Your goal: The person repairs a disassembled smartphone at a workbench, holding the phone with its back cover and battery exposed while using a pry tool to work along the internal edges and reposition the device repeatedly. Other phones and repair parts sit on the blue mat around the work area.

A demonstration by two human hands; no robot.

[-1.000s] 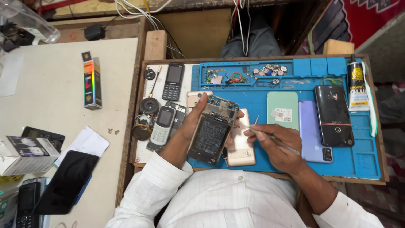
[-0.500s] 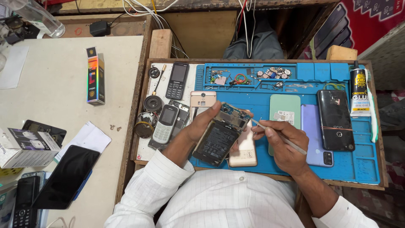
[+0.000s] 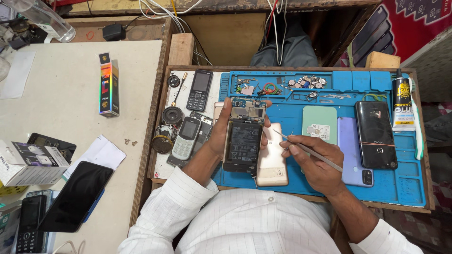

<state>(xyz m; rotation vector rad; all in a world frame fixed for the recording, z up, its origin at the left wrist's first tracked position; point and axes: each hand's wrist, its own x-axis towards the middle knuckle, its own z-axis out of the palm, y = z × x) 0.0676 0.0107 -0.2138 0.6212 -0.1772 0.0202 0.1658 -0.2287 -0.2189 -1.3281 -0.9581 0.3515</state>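
I have the opened smartphone (image 3: 244, 136) gripped in my left hand (image 3: 221, 134), fingers wrapped round its edges, above the blue mat (image 3: 400, 188). My right hand (image 3: 313, 162) pinches the tweezers (image 3: 306, 150), tip just beside the phone. Probing step, I judge; next needs a steady tip onto the board.

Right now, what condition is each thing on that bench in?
Opened phone: back off, battery exposed, held in left hand.
Tweezers: gripped in right hand.
Gold back cover: lying on blue mat.
Black smartphone: screen dark.
Glue tube: capped.
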